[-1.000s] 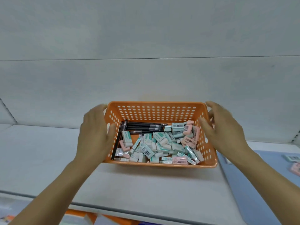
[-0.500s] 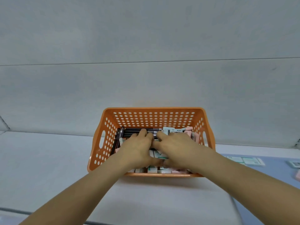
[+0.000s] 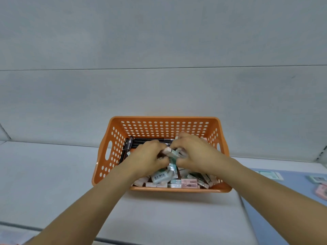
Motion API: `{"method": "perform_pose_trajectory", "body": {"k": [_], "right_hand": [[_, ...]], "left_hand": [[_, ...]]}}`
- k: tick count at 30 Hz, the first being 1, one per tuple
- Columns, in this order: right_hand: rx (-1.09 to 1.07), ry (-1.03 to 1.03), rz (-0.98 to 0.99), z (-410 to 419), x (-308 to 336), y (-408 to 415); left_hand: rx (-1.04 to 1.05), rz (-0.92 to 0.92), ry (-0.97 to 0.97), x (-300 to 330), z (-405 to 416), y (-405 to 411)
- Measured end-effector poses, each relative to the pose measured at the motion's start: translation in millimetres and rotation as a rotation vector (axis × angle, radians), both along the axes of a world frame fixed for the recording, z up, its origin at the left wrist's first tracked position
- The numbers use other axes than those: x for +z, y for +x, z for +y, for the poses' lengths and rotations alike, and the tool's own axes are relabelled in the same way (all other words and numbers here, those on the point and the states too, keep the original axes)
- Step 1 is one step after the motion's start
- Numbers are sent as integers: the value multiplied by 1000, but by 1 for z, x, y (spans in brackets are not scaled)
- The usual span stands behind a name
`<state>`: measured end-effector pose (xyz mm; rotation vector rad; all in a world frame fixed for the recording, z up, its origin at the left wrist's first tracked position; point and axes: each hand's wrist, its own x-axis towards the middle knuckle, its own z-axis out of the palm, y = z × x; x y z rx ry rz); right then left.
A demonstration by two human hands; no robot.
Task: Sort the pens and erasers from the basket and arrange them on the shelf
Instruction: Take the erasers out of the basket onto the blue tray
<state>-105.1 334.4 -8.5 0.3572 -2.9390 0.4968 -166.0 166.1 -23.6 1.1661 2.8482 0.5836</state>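
An orange perforated basket (image 3: 164, 125) stands on the white shelf (image 3: 53, 174) against the back wall. Inside lie several wrapped erasers (image 3: 160, 176), green and pink, and several black pens (image 3: 126, 147) along the far and left side. Both my hands are in the basket, close together. My left hand (image 3: 147, 157) and my right hand (image 3: 193, 152) have their fingers curled round a bunch of erasers (image 3: 174, 152) gathered between them. The erasers under my hands are hidden.
A light blue mat (image 3: 290, 200) covers the shelf at the right. On it lie a green eraser (image 3: 270, 175), another green one (image 3: 316, 178) and a pink one (image 3: 322, 190). The shelf's front edge runs along the bottom left.
My hands left the basket's sides, went in among the erasers, and have now closed round a bunch of them, lifted slightly. The basket sits lower in view.
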Motion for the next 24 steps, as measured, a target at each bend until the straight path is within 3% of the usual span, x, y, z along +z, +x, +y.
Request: {"method": "perform_pose_trajectory", "body": {"k": [7,12,15,20,24], "right_hand": [[-116,-369,68,15,22,28],[-112,-839,-27,30,33,64],[-90,-987,-11,50,35,86],[-181,-1098,6,109,27,129],[-366,-938,-210,157,4,163]], "left_hand": [[210,-107,180,7,-9,-6],[314,-302,593,25,-5,15],[241,-325,778,41,11,43],[-26,-365,858,46,70,105],[-152,-501,768,16,131,141]]}}
